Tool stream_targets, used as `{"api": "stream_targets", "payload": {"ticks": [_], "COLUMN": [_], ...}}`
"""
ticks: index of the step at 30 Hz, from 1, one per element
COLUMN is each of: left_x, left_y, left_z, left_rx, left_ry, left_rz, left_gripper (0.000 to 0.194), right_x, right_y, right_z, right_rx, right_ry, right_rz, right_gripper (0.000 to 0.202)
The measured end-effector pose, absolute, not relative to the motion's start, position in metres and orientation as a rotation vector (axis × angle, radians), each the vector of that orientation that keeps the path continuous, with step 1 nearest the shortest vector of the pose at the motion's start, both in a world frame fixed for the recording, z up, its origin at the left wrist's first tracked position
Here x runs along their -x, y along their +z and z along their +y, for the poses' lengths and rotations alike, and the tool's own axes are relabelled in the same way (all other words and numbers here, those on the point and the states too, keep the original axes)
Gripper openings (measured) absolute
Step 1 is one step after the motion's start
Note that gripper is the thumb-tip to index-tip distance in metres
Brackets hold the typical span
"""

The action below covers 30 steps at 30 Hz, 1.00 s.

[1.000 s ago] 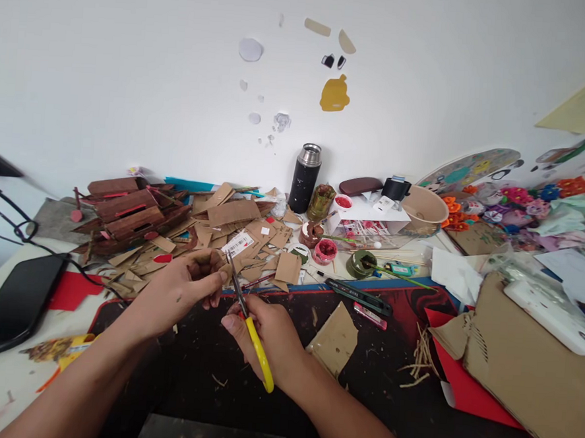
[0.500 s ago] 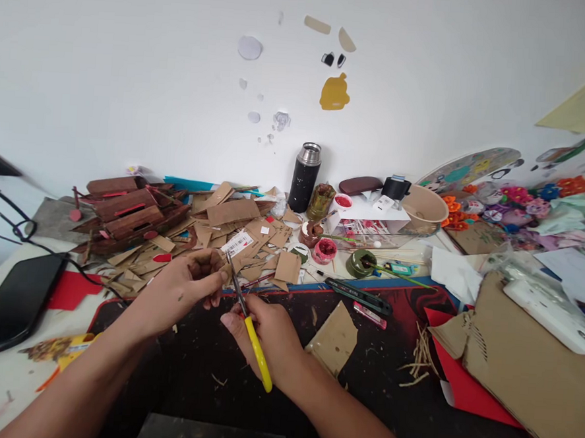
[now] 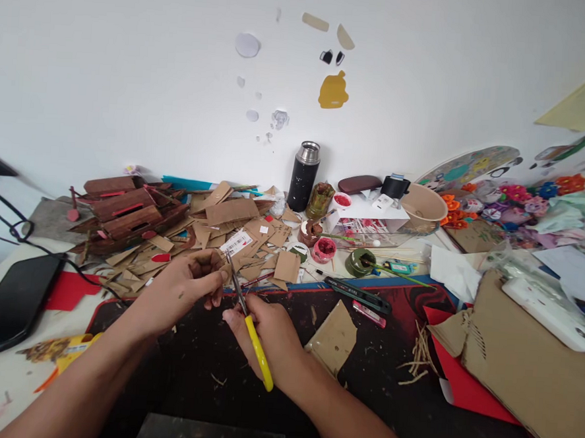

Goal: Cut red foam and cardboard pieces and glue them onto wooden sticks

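Yellow-handled scissors (image 3: 258, 353) are in my right hand (image 3: 270, 333), whose fingers wrap round the handles. Their blades point up and to the left, and the tips reach the fingertips of my left hand (image 3: 184, 288). The fingers of my left hand are pinched together; whatever is between them is too small to make out. Behind both hands lies a heap of cut cardboard pieces (image 3: 233, 210). A loose cardboard piece (image 3: 335, 339) rests on the dark mat (image 3: 188, 384) to the right of my right hand.
A brown model boat (image 3: 124, 212) stands at the back left, above a black phone (image 3: 14, 304). Behind the mat are a black flask (image 3: 303, 177) and paint pots (image 3: 324, 249). A cutter (image 3: 357, 294) lies centre right; large cardboard (image 3: 531, 366) covers the right side.
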<state>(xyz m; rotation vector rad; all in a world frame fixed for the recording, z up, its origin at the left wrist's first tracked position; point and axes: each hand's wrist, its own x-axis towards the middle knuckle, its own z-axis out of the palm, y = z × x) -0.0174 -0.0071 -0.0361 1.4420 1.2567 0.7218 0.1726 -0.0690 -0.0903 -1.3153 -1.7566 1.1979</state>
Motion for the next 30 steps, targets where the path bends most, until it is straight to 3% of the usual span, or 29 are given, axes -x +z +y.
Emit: {"api": "stream_targets", "payload": {"ticks": [30], "left_x": [0.023], "left_y": [-0.060], "left_z": [-0.007], "left_rx": [-1.381], "left_ry": [0.771], "left_rz": [1.186], "left_gripper": [0.022], "right_x": [-0.165], "right_y": [-0.099], "right_z": [-0.067], "right_rx": [1.527], "right_ry": [0.977], "right_rz": [-1.895], "right_gripper": [0.020]}}
